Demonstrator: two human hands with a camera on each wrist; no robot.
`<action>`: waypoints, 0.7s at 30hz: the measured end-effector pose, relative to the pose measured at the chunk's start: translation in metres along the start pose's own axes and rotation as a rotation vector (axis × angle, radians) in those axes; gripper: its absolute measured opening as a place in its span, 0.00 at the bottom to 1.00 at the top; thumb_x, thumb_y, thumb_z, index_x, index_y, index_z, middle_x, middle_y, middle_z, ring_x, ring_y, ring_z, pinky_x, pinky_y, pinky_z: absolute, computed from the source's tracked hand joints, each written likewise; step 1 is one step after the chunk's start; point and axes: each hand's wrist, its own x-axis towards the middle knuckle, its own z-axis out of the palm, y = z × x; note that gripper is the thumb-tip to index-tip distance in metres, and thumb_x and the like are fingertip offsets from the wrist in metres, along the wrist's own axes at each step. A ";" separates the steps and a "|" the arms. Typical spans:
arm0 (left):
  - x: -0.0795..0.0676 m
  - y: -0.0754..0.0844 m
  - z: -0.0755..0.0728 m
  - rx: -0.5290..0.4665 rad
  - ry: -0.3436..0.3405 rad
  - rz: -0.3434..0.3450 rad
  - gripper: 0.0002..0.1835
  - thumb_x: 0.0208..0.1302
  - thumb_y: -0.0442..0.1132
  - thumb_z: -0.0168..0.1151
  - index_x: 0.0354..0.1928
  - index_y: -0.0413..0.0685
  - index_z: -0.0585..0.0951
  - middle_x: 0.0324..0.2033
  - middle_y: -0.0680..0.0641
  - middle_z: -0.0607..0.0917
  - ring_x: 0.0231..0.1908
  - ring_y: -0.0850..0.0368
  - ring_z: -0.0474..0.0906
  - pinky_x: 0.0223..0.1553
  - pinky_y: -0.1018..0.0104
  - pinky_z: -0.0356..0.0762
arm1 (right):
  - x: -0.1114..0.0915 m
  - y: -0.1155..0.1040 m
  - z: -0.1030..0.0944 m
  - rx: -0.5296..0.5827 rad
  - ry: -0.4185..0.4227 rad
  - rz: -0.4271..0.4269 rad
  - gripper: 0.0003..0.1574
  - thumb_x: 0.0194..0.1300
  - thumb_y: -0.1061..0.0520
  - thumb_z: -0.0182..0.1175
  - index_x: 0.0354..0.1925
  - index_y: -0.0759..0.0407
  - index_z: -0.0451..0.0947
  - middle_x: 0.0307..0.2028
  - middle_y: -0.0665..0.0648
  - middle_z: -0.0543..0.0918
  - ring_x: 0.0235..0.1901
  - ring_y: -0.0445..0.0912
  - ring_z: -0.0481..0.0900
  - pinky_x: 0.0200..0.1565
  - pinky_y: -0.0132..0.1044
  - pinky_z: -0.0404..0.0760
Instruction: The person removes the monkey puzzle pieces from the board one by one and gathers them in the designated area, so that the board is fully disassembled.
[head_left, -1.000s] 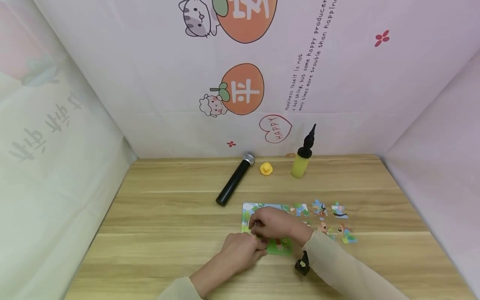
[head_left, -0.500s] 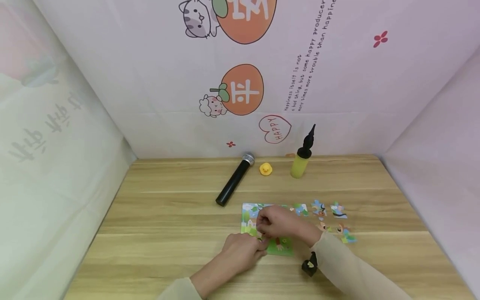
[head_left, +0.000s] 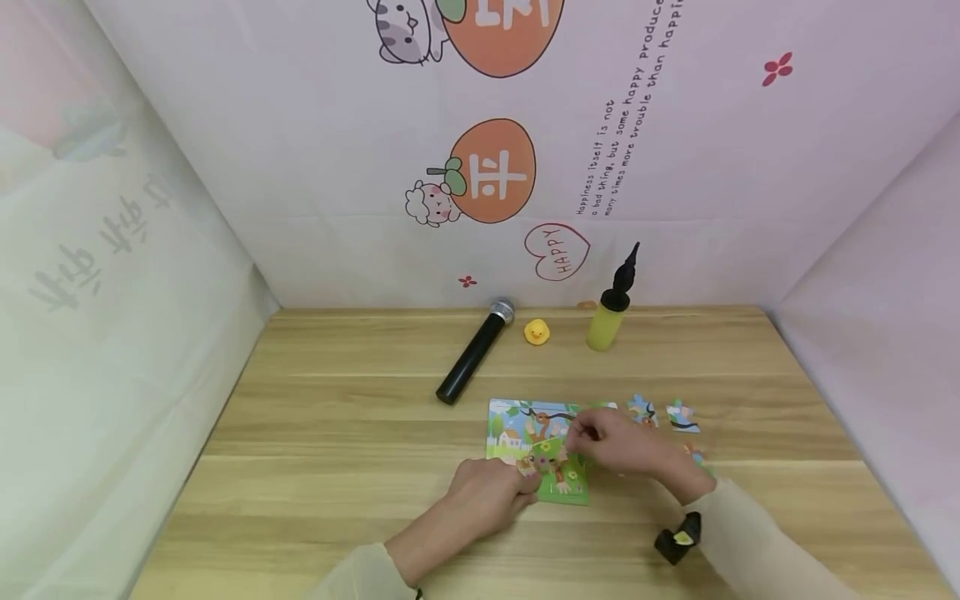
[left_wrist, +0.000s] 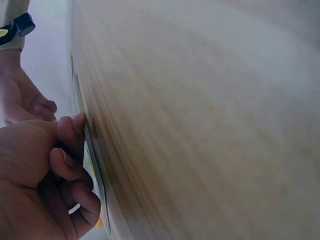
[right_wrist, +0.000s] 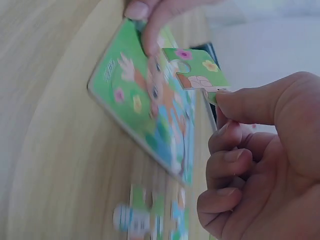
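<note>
A jigsaw board (head_left: 504, 425) with a monkey picture lies on the table in the head view. My left hand (head_left: 487, 496) is at its lower left, fingers curled; in the right wrist view the left fingers (right_wrist: 155, 30) hold the board's corner, thumb at the edge and index finger on top. A green puzzle piece (right_wrist: 200, 70) with flowers is pinched between thumb and index finger of my right hand (right_wrist: 270, 140). It hangs tilted above the board. In the head view my right hand (head_left: 626, 442) is over the board's right side, hiding part of it.
Loose puzzle pieces (head_left: 682, 415) lie right of the board, some behind my right arm. Farther back are a black microphone (head_left: 472, 354), a yellow rubber duck (head_left: 536, 332) and a yellow-green hand pump (head_left: 606, 325). White printed cloth (head_left: 337, 167) hangs behind the table.
My right hand has moved right, away from my left hand, with the pinched piece now visible over the board. My left hand stays at the board's edge. The head view has shifted slightly.
</note>
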 end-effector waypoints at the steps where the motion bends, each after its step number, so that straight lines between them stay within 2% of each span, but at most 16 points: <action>1: 0.000 0.001 -0.001 -0.012 -0.007 -0.007 0.16 0.70 0.55 0.64 0.58 0.72 0.86 0.34 0.56 0.90 0.22 0.64 0.77 0.16 0.66 0.65 | -0.007 0.002 -0.005 0.018 0.006 0.030 0.10 0.76 0.59 0.55 0.38 0.55 0.82 0.29 0.54 0.81 0.22 0.41 0.69 0.24 0.34 0.70; 7: 0.001 0.003 0.000 -0.020 -0.028 -0.028 0.18 0.70 0.56 0.63 0.59 0.70 0.84 0.42 0.56 0.90 0.26 0.63 0.81 0.16 0.67 0.65 | -0.051 0.022 -0.022 0.142 0.017 0.111 0.10 0.76 0.57 0.57 0.39 0.62 0.81 0.38 0.57 0.82 0.34 0.45 0.72 0.32 0.35 0.71; 12: 0.000 0.003 0.001 -0.024 -0.036 -0.020 0.18 0.70 0.56 0.63 0.60 0.70 0.84 0.44 0.57 0.89 0.29 0.62 0.83 0.17 0.67 0.66 | -0.083 0.038 -0.016 0.168 0.030 0.178 0.13 0.74 0.56 0.59 0.34 0.64 0.80 0.34 0.55 0.81 0.34 0.45 0.74 0.35 0.34 0.72; 15: -0.001 0.001 -0.001 -0.022 -0.038 -0.017 0.18 0.70 0.55 0.63 0.60 0.70 0.84 0.44 0.57 0.89 0.29 0.63 0.82 0.17 0.67 0.66 | -0.091 0.042 -0.010 0.151 0.043 0.203 0.15 0.73 0.55 0.60 0.30 0.63 0.78 0.27 0.53 0.77 0.37 0.50 0.79 0.34 0.35 0.70; 17: 0.000 0.000 -0.002 -0.023 -0.038 -0.019 0.18 0.70 0.55 0.63 0.60 0.70 0.84 0.44 0.57 0.89 0.26 0.65 0.80 0.16 0.67 0.65 | -0.092 0.044 -0.006 0.138 0.060 0.201 0.15 0.72 0.55 0.61 0.29 0.62 0.78 0.29 0.52 0.78 0.48 0.58 0.80 0.38 0.37 0.70; 19: 0.001 0.000 -0.002 -0.024 -0.038 -0.020 0.18 0.70 0.55 0.63 0.60 0.70 0.84 0.43 0.57 0.89 0.23 0.66 0.77 0.15 0.67 0.64 | -0.092 0.045 -0.004 0.126 0.074 0.208 0.14 0.71 0.54 0.61 0.29 0.61 0.78 0.31 0.51 0.80 0.57 0.61 0.76 0.41 0.38 0.71; 21: 0.003 0.000 -0.001 -0.033 -0.029 -0.022 0.18 0.70 0.55 0.64 0.59 0.69 0.84 0.43 0.56 0.89 0.21 0.66 0.75 0.15 0.67 0.64 | -0.092 0.046 -0.003 0.117 0.087 0.218 0.13 0.71 0.54 0.61 0.31 0.60 0.78 0.33 0.52 0.80 0.54 0.60 0.77 0.42 0.39 0.71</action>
